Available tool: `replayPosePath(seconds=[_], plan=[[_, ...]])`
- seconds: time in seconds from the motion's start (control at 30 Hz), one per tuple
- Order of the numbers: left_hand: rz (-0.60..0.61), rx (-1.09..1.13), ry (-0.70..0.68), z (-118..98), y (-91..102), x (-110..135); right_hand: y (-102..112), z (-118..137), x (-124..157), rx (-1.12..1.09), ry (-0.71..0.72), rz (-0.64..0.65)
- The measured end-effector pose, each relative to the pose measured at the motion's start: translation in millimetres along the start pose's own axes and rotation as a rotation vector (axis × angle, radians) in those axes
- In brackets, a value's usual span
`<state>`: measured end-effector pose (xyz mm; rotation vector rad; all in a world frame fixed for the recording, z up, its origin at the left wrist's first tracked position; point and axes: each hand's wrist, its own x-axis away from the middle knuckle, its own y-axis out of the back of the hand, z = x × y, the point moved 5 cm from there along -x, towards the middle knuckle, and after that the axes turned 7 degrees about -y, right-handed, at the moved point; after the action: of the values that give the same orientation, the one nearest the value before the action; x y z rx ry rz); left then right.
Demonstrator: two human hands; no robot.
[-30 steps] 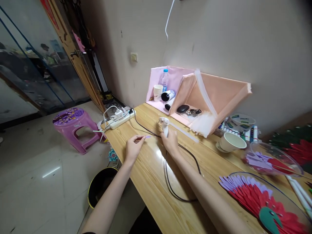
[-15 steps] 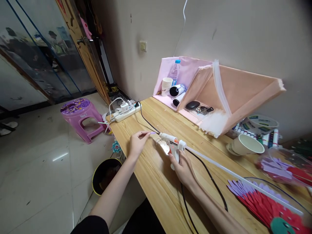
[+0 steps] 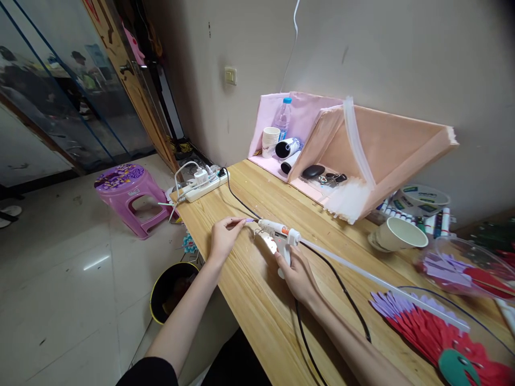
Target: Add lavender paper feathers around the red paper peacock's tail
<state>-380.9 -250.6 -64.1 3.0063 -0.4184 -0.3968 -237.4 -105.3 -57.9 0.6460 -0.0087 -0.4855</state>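
Observation:
My right hand [image 3: 300,272] is wrapped round the handle of a white hot glue gun [image 3: 277,231], whose nozzle faces left. A long translucent glue stick [image 3: 354,264] sticks out of its back. Between the fingertips of my left hand [image 3: 223,238] is a small purple strip [image 3: 250,220], right at the nozzle; whether they touch I cannot tell. At the lower right lies a craft piece [image 3: 426,321] of red and purple petal-like strips with a green round part.
A power strip [image 3: 207,187] sits at the table's far left corner. Pink open boxes [image 3: 314,107] stand by the wall. A paper cup [image 3: 406,234] and a clear tub [image 3: 462,271] are at the right. Beyond the left edge are a bin [image 3: 156,305] and a pink stool [image 3: 134,198].
The whole view has shifted slightly, so things appear a little further left. Both hands keep their holds, with the purple strip still at the nozzle.

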Motion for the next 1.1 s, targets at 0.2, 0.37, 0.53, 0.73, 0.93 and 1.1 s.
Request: replayPosePath(seconds=[0.2,0.37,0.53,0.73,0.93,1.1], plan=[[0.006,-0.005,0.0,-0.4,-0.4,0.4,-3.0,1.3,0.1,-0.001,0.015,0.069],[0.007,-0.011,0.004,-2.1,-0.4,1.0,-4.0,0.7,0.0,-0.02,0.012,0.087],[0.003,-0.001,0.012,-2.2,-0.7,1.0,-3.1,3.6,-0.5,-0.022,0.021,0.084],[-0.021,0.011,0.019,-1.0,0.0,0.5,-3.4,6.3,-1.6,0.009,0.039,0.069],[-0.046,0.078,0.056,2.3,1.7,0.2,-0.9,5.9,-1.0,0.037,-0.005,0.035],[-0.049,0.179,0.148,4.0,6.3,0.3,10.7,8.0,-13.9,-0.011,-0.027,-0.039]])
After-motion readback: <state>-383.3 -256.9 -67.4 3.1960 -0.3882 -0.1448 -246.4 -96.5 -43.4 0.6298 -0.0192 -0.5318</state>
